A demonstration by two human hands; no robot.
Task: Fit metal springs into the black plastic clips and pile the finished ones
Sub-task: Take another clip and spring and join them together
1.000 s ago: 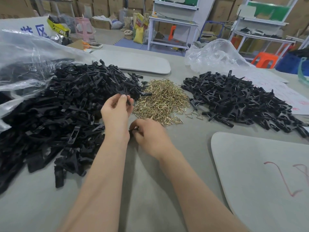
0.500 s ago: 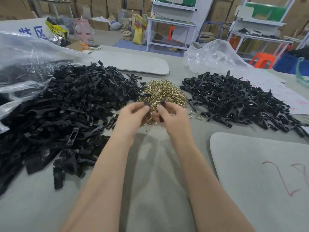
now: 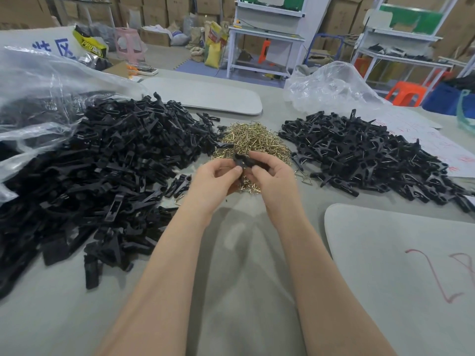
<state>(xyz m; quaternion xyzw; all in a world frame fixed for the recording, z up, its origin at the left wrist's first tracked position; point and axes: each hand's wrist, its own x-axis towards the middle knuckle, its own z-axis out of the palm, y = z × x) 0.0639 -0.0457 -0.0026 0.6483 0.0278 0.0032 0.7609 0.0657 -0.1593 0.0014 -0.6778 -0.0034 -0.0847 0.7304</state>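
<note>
Both hands are meeting over the near edge of the spring heap. The left hand and the right hand are pinching one black plastic clip between curled fingertips, holding it just above the springs, a brassy tangle of thin bent wire. I cannot tell whether a spring is sitting in it. A tall mound of matte black clip parts is spreading to the left, spilling from a crinkled clear bag. A lower pile of finished clips, glinting with wire, is lying to the right. A strip of smooth grey worktop is running between the piles under the forearms. A round-cornered grey board with red marks is bordering it at near right.
</note>
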